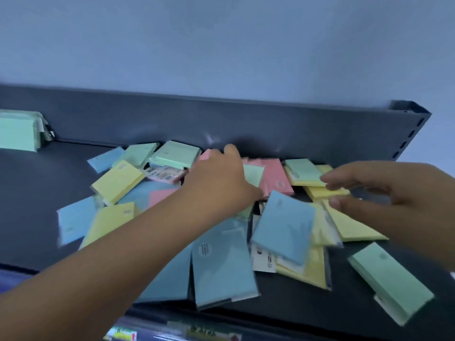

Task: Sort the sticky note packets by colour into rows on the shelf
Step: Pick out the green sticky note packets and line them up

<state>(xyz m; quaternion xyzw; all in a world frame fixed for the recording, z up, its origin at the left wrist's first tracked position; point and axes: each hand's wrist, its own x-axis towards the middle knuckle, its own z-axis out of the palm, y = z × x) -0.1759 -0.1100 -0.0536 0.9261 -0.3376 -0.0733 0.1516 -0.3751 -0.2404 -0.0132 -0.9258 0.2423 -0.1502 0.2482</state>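
Note:
A jumble of sticky note packets lies on the dark shelf (37, 193): blue packets (221, 267), yellow packets (118, 182), pink packets (277, 177) and green packets (176, 153). My left hand (219, 178) reaches into the middle of the pile, palm down, over pink packets and a green one. Its fingertips are hidden behind the hand. My right hand (394, 193) hovers at the right, just above yellow packets (320, 190), thumb and fingers apart, holding nothing. One blue packet (283, 227) lies tilted on the pile between both hands.
A stack of green packets (18, 131) stands at the far left against the shelf's back panel (246, 119). A single green packet (391, 281) lies near the front right. The perforated upright (408, 129) ends the shelf at the right. Label strip (197, 333) runs below the front edge.

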